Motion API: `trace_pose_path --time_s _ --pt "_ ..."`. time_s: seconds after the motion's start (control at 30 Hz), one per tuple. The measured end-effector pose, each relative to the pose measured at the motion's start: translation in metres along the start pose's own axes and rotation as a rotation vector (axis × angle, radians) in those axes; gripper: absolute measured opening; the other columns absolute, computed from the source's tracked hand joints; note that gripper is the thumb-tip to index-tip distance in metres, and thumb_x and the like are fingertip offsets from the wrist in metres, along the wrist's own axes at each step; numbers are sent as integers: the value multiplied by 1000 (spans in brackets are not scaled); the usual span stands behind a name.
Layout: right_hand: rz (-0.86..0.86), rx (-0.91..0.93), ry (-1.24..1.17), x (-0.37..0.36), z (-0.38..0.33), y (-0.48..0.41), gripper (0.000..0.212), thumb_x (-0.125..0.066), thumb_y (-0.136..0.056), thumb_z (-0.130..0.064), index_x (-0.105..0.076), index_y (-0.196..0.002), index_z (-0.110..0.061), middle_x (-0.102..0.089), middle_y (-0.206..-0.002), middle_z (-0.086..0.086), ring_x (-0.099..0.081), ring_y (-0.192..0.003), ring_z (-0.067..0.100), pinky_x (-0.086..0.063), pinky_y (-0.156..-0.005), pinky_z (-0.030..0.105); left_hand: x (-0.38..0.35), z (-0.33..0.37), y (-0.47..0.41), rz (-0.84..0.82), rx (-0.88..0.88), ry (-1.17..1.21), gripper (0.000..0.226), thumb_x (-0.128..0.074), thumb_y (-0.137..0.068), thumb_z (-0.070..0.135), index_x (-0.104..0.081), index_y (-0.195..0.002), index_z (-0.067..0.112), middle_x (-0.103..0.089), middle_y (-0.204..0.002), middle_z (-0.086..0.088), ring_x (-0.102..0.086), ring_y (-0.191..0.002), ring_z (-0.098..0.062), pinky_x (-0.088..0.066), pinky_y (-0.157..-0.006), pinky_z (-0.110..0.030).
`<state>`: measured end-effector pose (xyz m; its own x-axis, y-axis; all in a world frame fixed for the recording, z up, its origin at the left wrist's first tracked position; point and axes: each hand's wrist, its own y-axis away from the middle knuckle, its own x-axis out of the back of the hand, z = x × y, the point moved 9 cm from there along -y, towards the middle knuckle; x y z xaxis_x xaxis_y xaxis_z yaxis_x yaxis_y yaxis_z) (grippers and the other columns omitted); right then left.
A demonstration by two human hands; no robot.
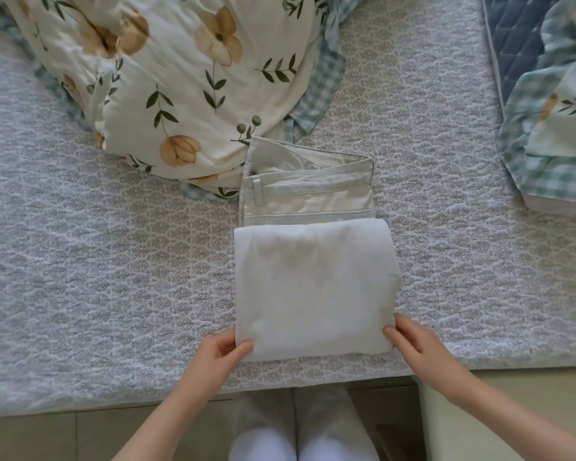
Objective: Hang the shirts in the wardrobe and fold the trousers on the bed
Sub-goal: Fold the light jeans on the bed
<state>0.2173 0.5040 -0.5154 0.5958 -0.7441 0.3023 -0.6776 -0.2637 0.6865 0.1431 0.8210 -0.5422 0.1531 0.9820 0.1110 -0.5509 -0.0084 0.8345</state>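
Observation:
Pale off-white trousers [313, 281] lie folded on the bed [113, 261], near its front edge. The waistband end [308, 184] with a belt loop points away from me, and the folded legs lie over it toward me. My left hand [218, 356] pinches the near left corner of the folded part, thumb on top. At the near right corner my right hand [414, 344] grips the fold, thumb on top as well.
A rumpled floral quilt [167, 78] with a green-checked lining is heaped at the back left, touching the waistband. More floral and checked bedding [552, 128] lies at the right, with a blue quilted cover behind it. The bed's front edge runs just below my hands.

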Motion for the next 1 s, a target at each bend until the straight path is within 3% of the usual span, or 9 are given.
trace_pose_path --time_s 0.07,0.17,0.23,0.33,0.43,0.53,0.7,0.83,1.0 --pt "-54 -33 76 -2 1 1 8 -51 -96 -37 -58 -93 -37 -64 -88 -24 -58 -81 -2 -40 -67 13 5 -3 -1 -18 7 -151 21 -72 -88 13 -80 -83 32 -77 -86 8 -72 -81 -9 -56 -75 -26" --pt "-60 -35 220 12 -3 -6 44 -40 -83 -71 -57 -106 -37 -66 -97 -18 -60 -90 -4 -48 -78 19 26 12 -6 58 -62 -363 11 -76 -84 24 -75 -94 29 -74 -88 13 -69 -85 -6 -56 -81 -29" --pt "90 66 409 45 -21 -10 43 -45 -90 -52 -52 -125 -29 -61 -117 -11 -56 -103 -5 -51 -91 30 48 43 -8 225 -265 -561 26 -72 -85 28 -66 -110 23 -67 -104 13 -62 -96 -7 -53 -87 -31" --pt "357 518 926 73 -82 -15 59 -53 -92 3 -35 -145 -16 -46 -143 10 -44 -132 27 -42 -105 50 58 103 1 471 -813 -1028 47 -63 -87 2 -50 -132 9 -56 -132 -8 -50 -123 -27 -46 -101 -52" --pt "177 810 1326 48 -106 -32 94 -52 -72 15 -23 -153 -24 -20 -159 14 -18 -146 36 -21 -116 52 30 126 -14 302 -1115 -1514 87 -52 -73 -12 -30 -151 20 -29 -158 -12 -25 -145 -37 -24 -115 -55" --pt "-41 958 1582 25 -103 -52 116 -71 -62 6 -12 -154 -33 -8 -162 11 -10 -147 39 -14 -116 54 6 129 -36 33 -1195 -1807 114 -73 -65 3 -11 -156 30 -4 -164 -9 -4 -149 -38 -10 -118 -56" --pt "-120 1070 1633 22 -101 -75 122 -80 -57 -1 -14 -154 -35 -12 -161 11 -14 -145 40 -15 -115 53 -9 136 -63 -87 -1262 -1918 136 -87 -55 9 2 -157 29 8 -165 -5 7 -149 -36 -4 -120 -54" --pt "-145 1073 1676 15 -91 -89 134 -87 -51 -8 -6 -154 -35 -7 -161 13 -10 -145 42 -16 -116 58 -11 134 -69 -103 -1325 -1873 121 -82 -66 6 -5 -157 25 -1 -164 -10 -2 -149 -40 -18 -119 -54" --pt "-7 1133 1691 7 -89 -100 91 -71 -82 -27 -14 -154 -33 -18 -160 13 -18 -144 42 -24 -113 58 -10 136 -73 -94 -1409 -1812 95 -65 -79 -3 -15 -157 21 -10 -163 -15 -9 -147 -45 -23 -117 -57"
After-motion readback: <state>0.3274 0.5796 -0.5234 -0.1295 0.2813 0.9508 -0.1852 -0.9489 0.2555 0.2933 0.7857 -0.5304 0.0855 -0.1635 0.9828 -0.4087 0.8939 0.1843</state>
